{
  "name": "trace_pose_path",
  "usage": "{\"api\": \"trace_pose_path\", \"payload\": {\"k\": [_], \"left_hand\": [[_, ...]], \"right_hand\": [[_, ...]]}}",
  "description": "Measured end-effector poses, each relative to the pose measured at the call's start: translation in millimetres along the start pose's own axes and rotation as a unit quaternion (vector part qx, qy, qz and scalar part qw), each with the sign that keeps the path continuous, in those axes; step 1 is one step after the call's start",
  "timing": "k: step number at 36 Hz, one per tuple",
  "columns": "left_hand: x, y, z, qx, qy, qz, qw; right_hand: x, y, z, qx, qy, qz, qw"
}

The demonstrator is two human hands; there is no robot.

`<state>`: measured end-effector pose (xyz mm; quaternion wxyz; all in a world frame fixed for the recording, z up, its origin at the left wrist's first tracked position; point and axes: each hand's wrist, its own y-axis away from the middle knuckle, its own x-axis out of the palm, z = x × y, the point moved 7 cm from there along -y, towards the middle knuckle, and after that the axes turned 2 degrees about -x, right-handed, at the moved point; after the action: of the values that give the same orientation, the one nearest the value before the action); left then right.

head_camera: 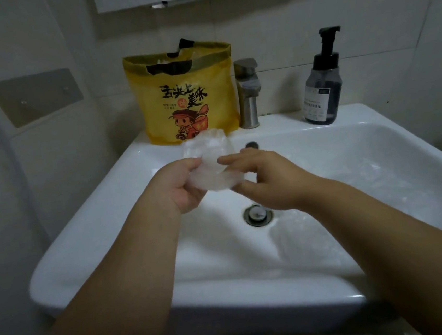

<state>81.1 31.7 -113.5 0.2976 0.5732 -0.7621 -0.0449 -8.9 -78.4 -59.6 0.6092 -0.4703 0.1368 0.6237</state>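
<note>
Head view, left hand [182,187], right hand [263,180] pinching clear plastic [208,166]

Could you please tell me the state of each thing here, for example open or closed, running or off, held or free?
Clear plastic piece: crumpled, held above the sink by both hands.
Left hand: pinches its left edge.
Right hand: pinches its right edge.
Yellow bag: upright, top open.
Tap: no water running.
Soap bottle: upright, pump on.
Drain: open or plugged, cannot tell.
</note>
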Motion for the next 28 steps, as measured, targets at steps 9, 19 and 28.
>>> {"api": "trace_pose_path", "payload": {"k": [9, 19, 28], "left_hand": [[33, 13, -8, 0.094, -0.029, 0.145, 0.985], [52, 24, -4, 0.099, -0.071, 0.222, 0.967], [56, 31, 0, 0.103, -0.133, 0.269, 0.948]], "right_hand": [[-5, 2, -19, 0.15, -0.194, -0.014, 0.969], [-24, 1, -35, 0.179, -0.155, -0.191, 0.953], [-9, 1, -57, 0.267, -0.432, -0.15, 0.848]]}}
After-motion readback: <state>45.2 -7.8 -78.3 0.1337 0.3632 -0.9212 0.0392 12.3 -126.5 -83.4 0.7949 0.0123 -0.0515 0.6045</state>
